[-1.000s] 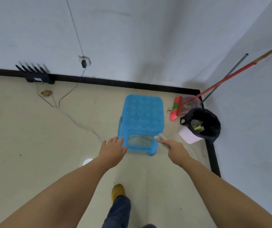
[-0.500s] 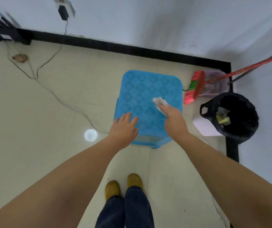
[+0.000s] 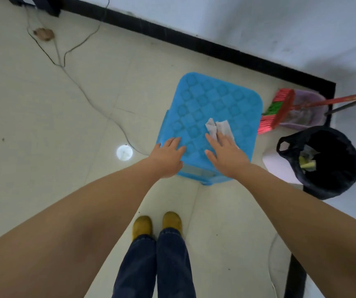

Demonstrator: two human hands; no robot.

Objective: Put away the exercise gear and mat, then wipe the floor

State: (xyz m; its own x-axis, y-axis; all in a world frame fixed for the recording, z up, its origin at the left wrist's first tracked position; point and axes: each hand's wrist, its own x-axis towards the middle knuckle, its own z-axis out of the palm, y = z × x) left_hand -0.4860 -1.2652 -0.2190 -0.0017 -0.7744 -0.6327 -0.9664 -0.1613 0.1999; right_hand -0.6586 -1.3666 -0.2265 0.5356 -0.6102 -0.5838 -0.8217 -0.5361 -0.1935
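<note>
With the flat left hand [image 3: 168,157] steadying the blue patterned plastic stool [image 3: 210,117] and the right hand [image 3: 226,157], fingers straight, pressing a crumpled white tissue [image 3: 219,127] onto its seat, the seemingly thin paper could tear if rubbed hard

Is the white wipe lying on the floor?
No, the crumpled white wipe lies on the blue plastic stool's patterned top, under the right hand's flat fingers.

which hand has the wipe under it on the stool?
The right hand: its flat fingers press the white wipe onto the blue stool. The left hand rests bare on the stool's near left edge.
</note>
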